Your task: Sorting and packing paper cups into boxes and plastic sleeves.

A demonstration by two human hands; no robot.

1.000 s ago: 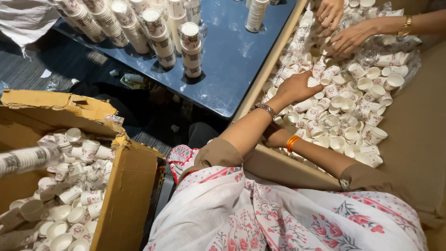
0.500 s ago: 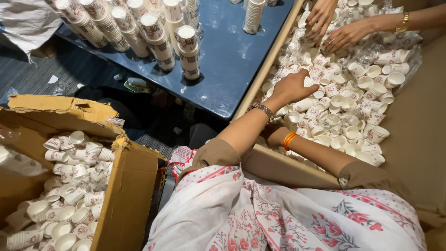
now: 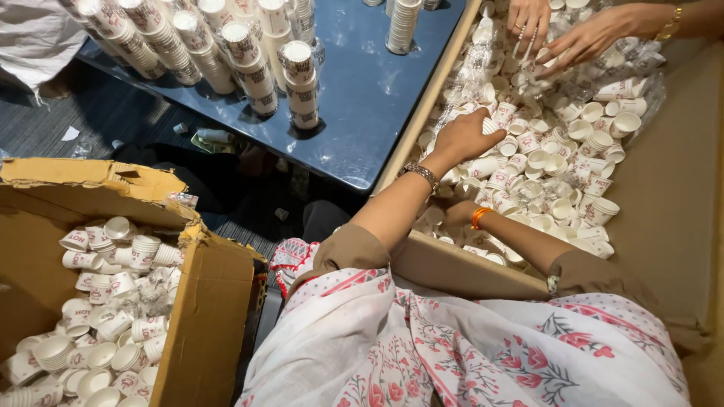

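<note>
while left hand (image 3: 464, 136) grips cup (image 3: 492, 126), right hand (image 3: 452, 213) half-buried under cups, grasp unclear; co-worker's hands (image 3: 558, 34) opposite.

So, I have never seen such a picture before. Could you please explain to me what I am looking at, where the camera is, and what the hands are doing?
There is no machine here. A person wears a camera on the head, so the picture looks down over their patterned scarf at their own two bare hands.

Both hands reach into a big cardboard box full of loose small paper cups. The left hand, with a metal bracelet, rests on the cups. The right hand, with an orange bangle, is mostly hidden behind the left arm, so I cannot tell what it holds.

At the top, two more hands belong to another person sorting the same pile.

A dark blue table carries tall stacks of cups. A second box, lower left, also holds cups.
</note>
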